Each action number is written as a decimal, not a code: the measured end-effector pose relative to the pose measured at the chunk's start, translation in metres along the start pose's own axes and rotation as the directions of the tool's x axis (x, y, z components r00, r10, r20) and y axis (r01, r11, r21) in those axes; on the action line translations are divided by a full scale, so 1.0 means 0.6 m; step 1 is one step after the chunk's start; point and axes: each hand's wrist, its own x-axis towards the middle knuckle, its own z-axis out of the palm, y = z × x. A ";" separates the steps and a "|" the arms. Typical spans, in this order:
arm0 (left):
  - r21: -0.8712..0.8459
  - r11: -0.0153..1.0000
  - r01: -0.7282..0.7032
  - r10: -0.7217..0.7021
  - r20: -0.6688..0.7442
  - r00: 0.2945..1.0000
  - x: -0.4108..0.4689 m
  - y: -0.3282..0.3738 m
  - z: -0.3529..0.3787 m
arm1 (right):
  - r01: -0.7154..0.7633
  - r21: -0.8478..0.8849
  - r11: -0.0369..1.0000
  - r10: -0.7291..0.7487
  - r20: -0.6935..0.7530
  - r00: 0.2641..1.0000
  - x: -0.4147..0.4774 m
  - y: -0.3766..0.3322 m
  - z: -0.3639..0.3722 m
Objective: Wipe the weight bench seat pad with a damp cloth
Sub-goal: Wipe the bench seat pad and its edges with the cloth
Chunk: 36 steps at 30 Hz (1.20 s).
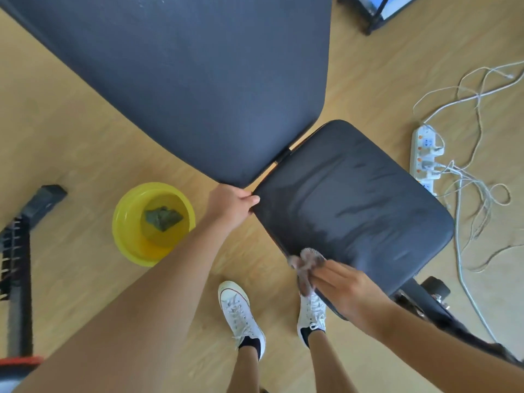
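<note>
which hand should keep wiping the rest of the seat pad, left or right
Right. The right hand already grips the cloth at the near edge of the seat pad, whose middle shows wet streaks. The left hand holds no cloth and grips the pad's corner, probably steadying it.

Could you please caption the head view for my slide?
Right hand wipes seat pad edge with cloth; left hand grips its corner.

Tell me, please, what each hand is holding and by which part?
The right hand clutches a bunched cloth by its lower end; the left hand grips the seat pad's corner.
</note>
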 end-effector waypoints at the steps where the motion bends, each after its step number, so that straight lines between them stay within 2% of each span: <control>1: -0.003 1.000 0.000 0.000 -0.011 1.000 -0.001 0.000 0.001 | 0.029 -0.014 0.999 -0.028 0.048 0.998 -0.034 0.006 -0.008; 4: -0.085 0.995 0.048 -0.049 -0.016 0.999 0.001 -0.008 0.003 | 0.113 -0.079 0.990 -0.107 0.076 0.991 -0.023 0.021 -0.019; 6: -0.145 0.987 0.070 -0.072 -0.004 0.997 -0.001 -0.013 0.000 | 0.128 -0.102 0.987 -0.128 0.004 0.992 0.057 0.011 -0.020; 7: -0.162 0.984 0.071 -0.071 0.011 0.997 0.002 -0.017 -0.003 | 0.096 -0.088 0.991 -0.103 -0.082 0.991 0.112 0.008 -0.016; 9: -0.139 0.990 0.032 -0.022 0.073 0.997 0.009 -0.025 -0.013 | -0.039 -0.008 0.999 0.036 -0.253 0.967 0.229 0.003 -0.016; 11: -0.086 0.996 0.012 -0.001 0.123 0.992 0.014 -0.029 -0.024 | -0.151 0.027 0.988 0.151 -0.335 0.930 0.296 0.002 -0.020; 14: -0.018 0.997 -0.074 0.075 0.095 0.993 0.015 -0.028 -0.024 | -0.143 -0.013 0.990 0.136 -0.234 0.963 0.190 -0.004 0.000; 15: -0.002 0.996 -0.085 0.085 0.081 0.993 0.010 -0.023 -0.021 | -0.101 -0.018 0.995 0.096 -0.160 0.982 0.118 -0.008 -0.008; 17: 0.140 0.982 -0.126 0.120 0.049 0.992 -0.003 -0.015 -0.016 | 0.015 -0.047 0.999 -0.017 -0.035 0.999 -0.008 0.001 -0.041; 19: 0.250 0.957 -0.146 0.140 0.039 0.989 -0.014 -0.013 -0.016 | 0.076 -0.103 0.992 -0.070 0.066 0.995 -0.069 0.023 -0.069; 20: 0.242 0.960 -0.142 0.136 0.044 0.990 -0.020 -0.012 -0.016 | 0.076 -0.106 0.991 -0.065 0.096 0.993 -0.070 0.031 -0.077; 22: 0.220 0.966 -0.138 0.129 0.055 0.990 -0.029 -0.011 -0.014 | 0.030 -0.112 0.993 -0.027 0.027 0.999 -0.014 0.045 -0.076; 23: 0.221 0.964 -0.147 0.139 0.050 0.989 -0.031 -0.010 -0.013 | -0.084 -0.081 0.993 0.076 -0.100 0.992 0.044 0.052 -0.079; 24: 0.234 0.960 -0.153 0.149 0.034 0.988 -0.029 -0.011 -0.010 | -0.245 0.005 0.970 0.238 -0.249 0.939 0.117 0.062 -0.088; 25: 0.239 0.956 -0.170 0.173 0.010 0.985 -0.025 -0.013 -0.009 | -0.404 0.149 0.902 0.430 -0.381 0.819 0.197 0.075 -0.104; 26: 0.253 0.947 -0.200 0.210 -0.012 0.978 -0.020 -0.015 -0.008 | -0.515 0.301 0.803 0.596 -0.451 0.665 0.275 0.088 -0.123; 27: 0.263 0.938 -0.224 0.240 -0.029 0.970 -0.015 -0.020 -0.007 | -0.577 0.414 0.704 0.709 -0.454 0.539 0.335 0.097 -0.130; 28: 0.266 0.934 -0.238 0.257 -0.036 0.966 -0.011 -0.024 -0.006 | -0.644 0.446 0.622 0.781 -0.416 0.466 0.370 0.096 -0.123; 29: 0.252 0.934 -0.254 0.272 -0.041 0.961 -0.008 -0.028 -0.005 | -0.689 0.387 0.613 0.788 -0.371 0.492 0.380 0.089 -0.110; 30: 0.238 0.936 -0.260 0.276 -0.038 0.960 -0.004 -0.031 -0.006 | -0.655 0.235 0.718 0.692 -0.342 0.636 0.367 0.079 -0.094; 31: 0.234 0.934 -0.269 0.284 -0.032 0.958 -0.003 -0.031 -0.008 | -0.516 0.052 0.855 0.507 -0.295 0.810 0.334 0.073 -0.081; 32: 0.252 0.929 -0.272 0.286 -0.022 0.958 -0.004 -0.029 -0.008 | -0.316 -0.114 0.942 0.281 -0.245 0.928 0.294 0.088 -0.078; 33: 0.273 0.920 -0.280 0.294 -0.014 0.956 -0.005 -0.023 -0.007 | -0.157 -0.229 0.961 0.117 -0.179 0.977 0.267 0.119 -0.104; 34: 0.293 0.916 -0.275 0.290 -0.010 0.957 -0.009 -0.018 -0.005 | -0.151 -0.242 0.958 0.123 -0.126 0.984 0.254 0.166 -0.138; 35: 0.305 0.916 -0.260 0.277 -0.012 0.961 -0.010 -0.015 -0.004 | -0.294 -0.217 0.931 0.274 -0.117 0.955 0.252 0.210 -0.179; 36: 0.314 0.916 -0.249 0.267 -0.016 0.964 -0.011 -0.013 -0.004 | -0.528 -0.128 0.840 0.509 -0.154 0.847 0.253 0.249 -0.220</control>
